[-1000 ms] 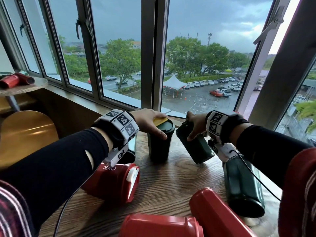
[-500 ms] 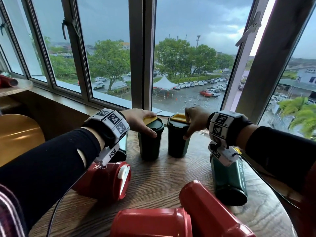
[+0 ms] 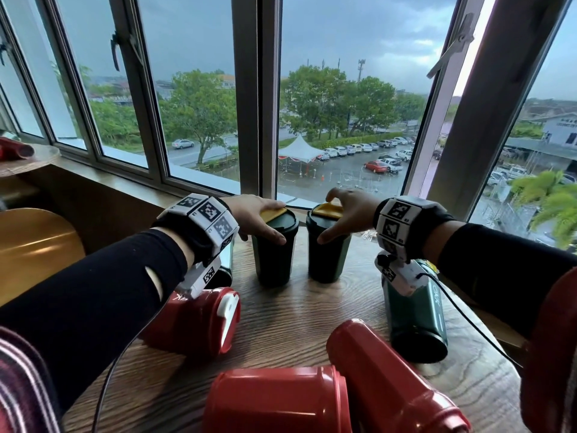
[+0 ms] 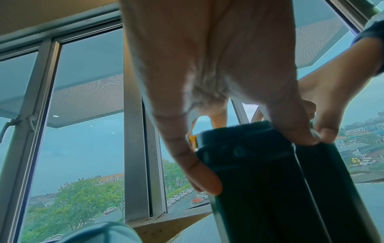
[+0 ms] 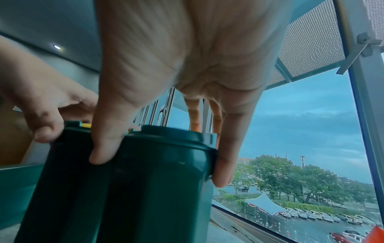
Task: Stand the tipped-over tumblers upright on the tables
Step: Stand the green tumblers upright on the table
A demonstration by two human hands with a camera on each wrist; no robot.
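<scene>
**A:** Why are you keeping both hands up at the lids like that?

**B:** You're gripping from above so each cup is settling flat on its base. Your left hand [image 3: 254, 214] is curling over the lid of the left green tumbler [image 3: 274, 251], thumb down the near wall, fingers draped over the yellow flap. Your right hand [image 3: 345, 210] is doing the mirror of that on the right green tumbler [image 3: 327, 248]: in the right wrist view the thumb and one finger are pinching the lid rim from opposite sides.

**A:** So where are those two sitting?

**B:** Both are standing upright at about twelve o'clock on the worktop [image 3: 296, 307], just beside each other near the window sill, each directly under its hand. The wrist views are showing their walls almost touching.

**A:** And what's waiting for you?

**B:** Plenty, I'd judge. A third green tumbler [image 3: 415, 326] is lying on its side at three o'clock, below your right wrist. A red tumbler [image 3: 199, 323] is lying at nine o'clock under your left forearm, and two more red tumblers [image 3: 278, 401] are lying at six o'clock, the nearer of them pointing its base at you. Something dark is also sitting behind your left wrist, though I cannot tell what it is.

**A:** Next move?

**B:** Probably letting go once neither cup is rocking.
</scene>
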